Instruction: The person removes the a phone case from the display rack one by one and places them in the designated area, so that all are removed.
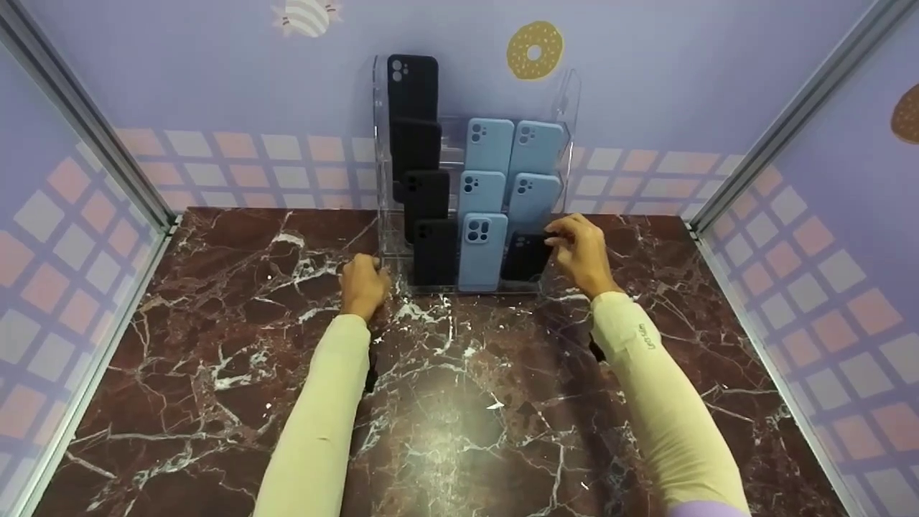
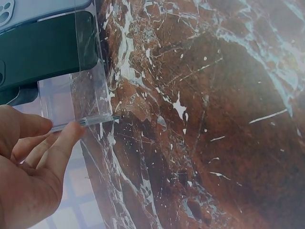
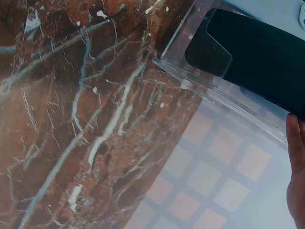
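A clear tiered display stand [image 1: 388, 248] holds black and light blue phone cases at the back of the table. At its lower left, my left hand [image 1: 364, 286] pinches the thin clear side panel [image 2: 88, 121] between thumb and fingers. My right hand [image 1: 581, 251] is at the right side, its fingertips pinching the upper right edge of a black phone case [image 1: 526, 255] in the bottom row. That case leans slightly to the right. Only part of the right hand [image 3: 296, 167] shows in its wrist view, by the dark case [image 3: 262, 57]. Beside this case stands a blue phone case [image 1: 482, 266].
Black phone cases [image 1: 413, 90] fill the stand's left column, stepped upward. Light blue cases [image 1: 535, 147] stand in the middle and right columns. Beneath lies a dark red marbled table [image 1: 459, 402], enclosed by lilac checked panels [image 1: 64, 215] with metal corner posts [image 1: 790, 108].
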The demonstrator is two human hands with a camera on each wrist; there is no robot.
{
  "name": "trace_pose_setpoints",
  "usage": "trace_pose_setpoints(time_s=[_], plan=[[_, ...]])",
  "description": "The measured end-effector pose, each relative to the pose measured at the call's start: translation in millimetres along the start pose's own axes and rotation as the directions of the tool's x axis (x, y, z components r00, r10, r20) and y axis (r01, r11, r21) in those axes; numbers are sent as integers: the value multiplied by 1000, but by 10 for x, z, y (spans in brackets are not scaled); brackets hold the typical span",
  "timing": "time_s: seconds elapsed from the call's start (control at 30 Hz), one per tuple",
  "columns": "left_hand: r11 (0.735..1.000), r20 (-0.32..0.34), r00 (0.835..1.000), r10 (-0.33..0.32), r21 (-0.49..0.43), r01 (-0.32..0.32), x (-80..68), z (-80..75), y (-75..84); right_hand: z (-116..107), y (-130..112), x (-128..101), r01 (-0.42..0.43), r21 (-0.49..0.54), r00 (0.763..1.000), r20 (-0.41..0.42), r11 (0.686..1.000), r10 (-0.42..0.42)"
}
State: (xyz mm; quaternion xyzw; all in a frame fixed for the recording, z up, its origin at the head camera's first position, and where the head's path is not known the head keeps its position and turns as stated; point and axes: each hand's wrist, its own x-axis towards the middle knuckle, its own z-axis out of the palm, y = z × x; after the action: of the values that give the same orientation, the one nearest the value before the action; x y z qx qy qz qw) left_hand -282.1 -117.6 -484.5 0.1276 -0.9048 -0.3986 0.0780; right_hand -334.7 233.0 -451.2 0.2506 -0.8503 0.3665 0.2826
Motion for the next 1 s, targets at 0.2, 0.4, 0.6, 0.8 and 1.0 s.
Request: trace_pose_setpoints(time_s=[0.2,0.4,0.6,0.8,1.0], plan=[[999,18,999,-34,-9,34,5,-7,0,-167,-56,79,75,2,997,-4,997,-75],[999,14,999,-37,-6,37,15,-3,0,-368,-173,158,128,-11,992,-17,992,-128],[999,12,999,-43,-8,44,18,11,-6,-472,-362,168,174,-20,985,-7,985,-174],[999,1,999,-38,-23,38,19,19,-18,-465,-545,86,177,34,982,62,984,-179],[1000,-16,1000,-26,-18,26,14,28,-32,-362,-690,-58,104,92,982,148,990,-117]])
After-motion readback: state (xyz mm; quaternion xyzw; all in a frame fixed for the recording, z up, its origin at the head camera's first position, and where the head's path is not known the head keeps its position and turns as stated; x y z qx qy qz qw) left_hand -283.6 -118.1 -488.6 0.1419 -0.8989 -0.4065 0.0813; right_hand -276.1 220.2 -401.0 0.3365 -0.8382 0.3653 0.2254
